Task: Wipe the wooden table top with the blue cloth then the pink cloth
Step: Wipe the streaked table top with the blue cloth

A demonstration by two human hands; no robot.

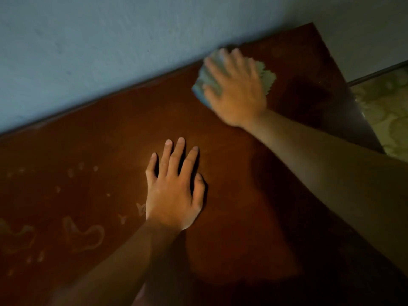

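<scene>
1. While the right hand (237, 93) reaches to the far edge of the wooden table top (231, 195), it lies palm down on the blue cloth (204, 85); its fingers (213, 67) are spread and stretched flat over the fabric, pressing it rather than curling round it; the hand is blurred.
2. Bunched under that palm, the blue cloth sits on the table just beside the wall (99, 51); its pale, ragged edge sticks out past the hand on the right, and a bluer fold shows on the left under the thumb.
3. Nearer the camera, the left hand (174, 191) rests flat on the bare wood, well apart from the cloth; its fingers are extended and slightly parted, the thumb lies close beside the forefinger, and it holds nothing.
4. Both forearms are bare; the right one crosses the table from the lower right corner of the view, the left one comes up from the bottom edge.
5. Whitish smears and spots (84, 235) mark the reddish-brown surface to the left of the left hand; the wood around the right hand looks darker and plainer.
6. Beyond the table's right end, a patterned yellowish floor (384, 111) shows.
</scene>
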